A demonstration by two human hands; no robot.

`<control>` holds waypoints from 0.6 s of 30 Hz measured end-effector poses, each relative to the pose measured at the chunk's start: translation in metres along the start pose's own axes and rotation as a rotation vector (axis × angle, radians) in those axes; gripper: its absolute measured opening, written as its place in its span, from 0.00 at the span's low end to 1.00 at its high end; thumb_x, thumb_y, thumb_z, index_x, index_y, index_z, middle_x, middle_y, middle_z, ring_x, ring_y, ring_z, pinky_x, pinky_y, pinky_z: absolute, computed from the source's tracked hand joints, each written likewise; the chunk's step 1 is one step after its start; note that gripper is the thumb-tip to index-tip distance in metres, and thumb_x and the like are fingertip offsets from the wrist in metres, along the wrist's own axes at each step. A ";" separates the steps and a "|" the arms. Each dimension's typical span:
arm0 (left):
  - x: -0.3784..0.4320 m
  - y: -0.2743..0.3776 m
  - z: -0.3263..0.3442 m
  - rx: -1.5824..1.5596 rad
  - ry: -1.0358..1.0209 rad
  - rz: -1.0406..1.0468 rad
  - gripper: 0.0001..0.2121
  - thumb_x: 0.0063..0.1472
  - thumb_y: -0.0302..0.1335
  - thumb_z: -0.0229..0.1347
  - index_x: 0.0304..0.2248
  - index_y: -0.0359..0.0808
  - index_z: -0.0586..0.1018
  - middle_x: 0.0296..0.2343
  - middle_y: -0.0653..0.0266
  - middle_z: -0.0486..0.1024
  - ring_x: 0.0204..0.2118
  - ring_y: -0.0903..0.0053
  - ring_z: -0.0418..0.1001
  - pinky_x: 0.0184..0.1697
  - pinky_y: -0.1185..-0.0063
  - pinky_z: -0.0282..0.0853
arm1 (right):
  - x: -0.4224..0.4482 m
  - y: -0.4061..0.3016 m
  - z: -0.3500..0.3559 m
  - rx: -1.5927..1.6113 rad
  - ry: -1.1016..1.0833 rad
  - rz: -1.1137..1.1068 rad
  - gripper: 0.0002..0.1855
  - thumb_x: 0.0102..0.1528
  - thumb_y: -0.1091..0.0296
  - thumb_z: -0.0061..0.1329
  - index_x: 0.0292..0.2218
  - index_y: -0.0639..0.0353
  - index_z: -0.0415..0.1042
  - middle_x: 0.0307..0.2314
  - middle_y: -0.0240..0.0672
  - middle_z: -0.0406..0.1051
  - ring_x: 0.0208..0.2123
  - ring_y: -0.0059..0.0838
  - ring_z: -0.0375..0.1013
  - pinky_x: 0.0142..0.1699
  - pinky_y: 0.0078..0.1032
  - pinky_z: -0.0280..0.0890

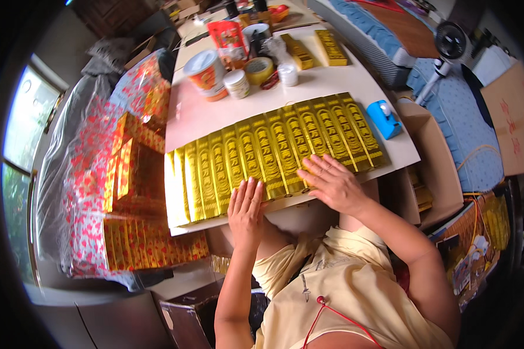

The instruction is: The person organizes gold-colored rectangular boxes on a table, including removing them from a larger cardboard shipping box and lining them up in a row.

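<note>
A row of slim gold foil packets [279, 144] lies side by side across the near part of a white table [388, 159]. Dark printed characters run along each one. My left hand [246, 213] rests flat on the lower ends near the middle of the row, fingers straight and close together. Farther right, my right hand [334, 183] lies palm down over the near edge, its fingers slightly spread. Neither hand grasps anything. Strong glare whitens the packets at the left end. Beside the row's right end stands a blue tape dispenser [384, 120].
Behind the row are a paper tub [204, 74], a white jar [236, 83], a tape roll [259, 70] and two gold bundles [331, 48]. Heart-patterned gold packs [153, 244] are stacked left. An open cardboard box [436, 161] and a fan [450, 41] stand right.
</note>
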State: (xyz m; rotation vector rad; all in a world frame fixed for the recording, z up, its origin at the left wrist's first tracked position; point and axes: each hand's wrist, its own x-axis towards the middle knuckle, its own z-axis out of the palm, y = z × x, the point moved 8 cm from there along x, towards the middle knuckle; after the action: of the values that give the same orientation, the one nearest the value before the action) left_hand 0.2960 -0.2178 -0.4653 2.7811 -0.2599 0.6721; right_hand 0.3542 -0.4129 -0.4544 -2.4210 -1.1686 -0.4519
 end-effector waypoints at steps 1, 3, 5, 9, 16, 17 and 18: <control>0.003 0.003 0.002 0.027 0.010 0.003 0.22 0.60 0.30 0.54 0.54 0.41 0.72 0.55 0.61 0.67 0.60 0.63 0.61 0.63 0.64 0.53 | -0.001 0.000 -0.002 -0.002 0.027 0.005 0.31 0.52 0.62 0.54 0.57 0.49 0.65 0.56 0.40 0.63 0.59 0.37 0.61 0.65 0.37 0.52; 0.004 0.010 0.003 0.054 0.001 -0.005 0.25 0.58 0.34 0.57 0.55 0.42 0.71 0.56 0.59 0.65 0.61 0.59 0.59 0.64 0.61 0.49 | -0.004 -0.001 0.004 -0.018 0.080 -0.012 0.29 0.54 0.63 0.51 0.57 0.48 0.65 0.57 0.40 0.63 0.60 0.37 0.60 0.65 0.36 0.52; 0.006 0.020 0.008 0.046 -0.017 -0.014 0.26 0.57 0.33 0.57 0.56 0.41 0.70 0.58 0.60 0.63 0.63 0.59 0.55 0.65 0.60 0.45 | -0.007 0.000 0.015 -0.006 0.113 -0.025 0.25 0.57 0.67 0.45 0.57 0.47 0.65 0.57 0.41 0.62 0.60 0.37 0.59 0.65 0.36 0.51; 0.007 0.035 0.014 0.047 0.021 0.027 0.22 0.58 0.28 0.55 0.54 0.40 0.72 0.57 0.59 0.65 0.62 0.58 0.57 0.63 0.62 0.50 | -0.004 0.000 0.029 0.101 0.147 -0.036 0.24 0.60 0.70 0.37 0.57 0.48 0.65 0.58 0.40 0.61 0.62 0.37 0.57 0.66 0.35 0.49; 0.002 0.017 0.021 0.179 0.064 0.062 0.20 0.64 0.35 0.50 0.55 0.43 0.72 0.57 0.62 0.65 0.62 0.60 0.57 0.64 0.60 0.47 | -0.004 -0.011 0.028 0.338 0.209 -0.081 0.24 0.57 0.73 0.43 0.56 0.53 0.66 0.59 0.45 0.58 0.62 0.38 0.55 0.67 0.34 0.48; 0.001 0.015 0.020 0.161 0.067 0.070 0.20 0.64 0.35 0.49 0.55 0.43 0.72 0.57 0.62 0.65 0.63 0.60 0.57 0.64 0.59 0.47 | -0.012 -0.013 0.019 0.354 0.226 -0.102 0.24 0.57 0.73 0.44 0.56 0.54 0.66 0.58 0.45 0.59 0.62 0.38 0.56 0.67 0.34 0.50; 0.000 0.014 0.019 0.144 0.071 0.076 0.20 0.64 0.35 0.49 0.55 0.44 0.72 0.58 0.62 0.64 0.63 0.60 0.57 0.64 0.59 0.46 | -0.022 -0.013 0.011 0.371 0.243 -0.126 0.24 0.56 0.73 0.45 0.55 0.54 0.67 0.57 0.45 0.60 0.61 0.38 0.57 0.66 0.34 0.51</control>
State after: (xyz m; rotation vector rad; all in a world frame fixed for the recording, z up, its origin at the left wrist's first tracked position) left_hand 0.3011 -0.2371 -0.4788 2.8883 -0.3164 0.8372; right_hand 0.3321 -0.4146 -0.4709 -1.9280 -1.1822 -0.5017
